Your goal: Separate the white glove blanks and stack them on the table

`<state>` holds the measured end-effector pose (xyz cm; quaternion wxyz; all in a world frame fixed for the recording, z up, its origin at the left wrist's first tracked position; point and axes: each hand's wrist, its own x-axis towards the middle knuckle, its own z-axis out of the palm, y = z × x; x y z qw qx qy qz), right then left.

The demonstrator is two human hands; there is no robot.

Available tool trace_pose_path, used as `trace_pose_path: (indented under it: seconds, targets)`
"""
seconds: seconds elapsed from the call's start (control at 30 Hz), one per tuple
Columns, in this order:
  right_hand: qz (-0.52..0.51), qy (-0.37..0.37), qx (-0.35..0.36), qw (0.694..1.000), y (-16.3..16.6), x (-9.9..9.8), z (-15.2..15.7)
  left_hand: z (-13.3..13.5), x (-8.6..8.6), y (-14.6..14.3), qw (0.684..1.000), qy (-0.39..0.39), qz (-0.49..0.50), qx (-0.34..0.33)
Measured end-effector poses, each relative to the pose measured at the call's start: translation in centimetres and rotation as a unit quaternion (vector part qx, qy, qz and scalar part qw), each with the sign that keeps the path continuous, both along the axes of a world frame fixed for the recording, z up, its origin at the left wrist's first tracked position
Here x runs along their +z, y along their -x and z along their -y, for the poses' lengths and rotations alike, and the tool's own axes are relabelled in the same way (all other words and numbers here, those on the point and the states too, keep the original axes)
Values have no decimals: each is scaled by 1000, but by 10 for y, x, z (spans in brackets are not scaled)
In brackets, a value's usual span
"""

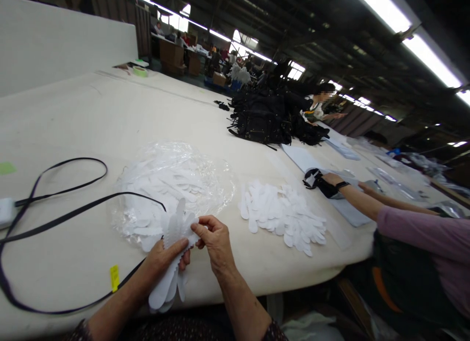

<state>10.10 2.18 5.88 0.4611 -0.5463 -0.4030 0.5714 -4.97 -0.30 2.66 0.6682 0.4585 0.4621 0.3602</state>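
Observation:
My left hand grips a fanned bundle of white cut pieces at its middle, the rounded ends hanging past the table edge. My right hand pinches the top of the same bundle with thumb and forefinger. Just beyond the hands lies a clear plastic bag with more white pieces in it. A loose heap of white pieces lies to the right on the cream table.
A black strap loops across the table's left side, with a yellow tag near the edge. A co-worker's arms in a purple sleeve work at the right. A pile of black goods sits further back.

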Motion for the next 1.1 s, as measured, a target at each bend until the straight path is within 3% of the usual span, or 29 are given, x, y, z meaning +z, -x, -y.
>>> trace_pose_path:
  seconds: [0.13,0.6,0.73,0.93,1.1]
  targets:
    - [3,-8,7,1000,3,3,-3,-1,-1,-1,1000,9,8,-11]
    - [46,-127,-83,987,11,-8,17,0,-11,2,999,32,24,10]
    - [96,-186,-56,976,10,-5,21,0,-9,2,999,23,32,11]
    - [-23,-86,-14,996,5,0,9,1,3,3,998,35,55,16]
    - [-142,-33,49,988,-1,2,9,1,11,3,998,15,55,21]
